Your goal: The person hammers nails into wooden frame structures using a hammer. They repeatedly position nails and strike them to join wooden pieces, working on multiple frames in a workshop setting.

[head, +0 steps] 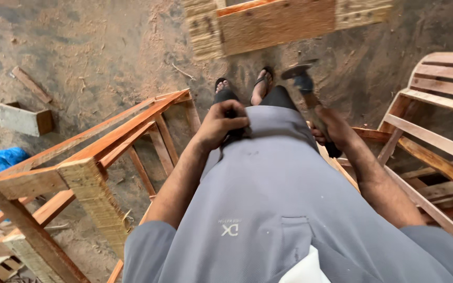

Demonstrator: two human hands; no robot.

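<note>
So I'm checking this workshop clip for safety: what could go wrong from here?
The right hand holds a hammer directly above feet in open sandals; if it slips, it could hit bare toes. Wooden frames and a slatted bench stand close on both sides, so a swing or step might catch them. The left hand is at the shirt hem, gripping something dark, so it is not free to steady anything.

Our floor (95, 47), thick with sawdust

On it we see wooden frames (106, 141) at left, slatted frames (436, 105) at right, a small wooden box (24, 119), a loose wood strip (30, 84), a blue bag (1, 160) and our sandalled feet (262, 84).
</note>
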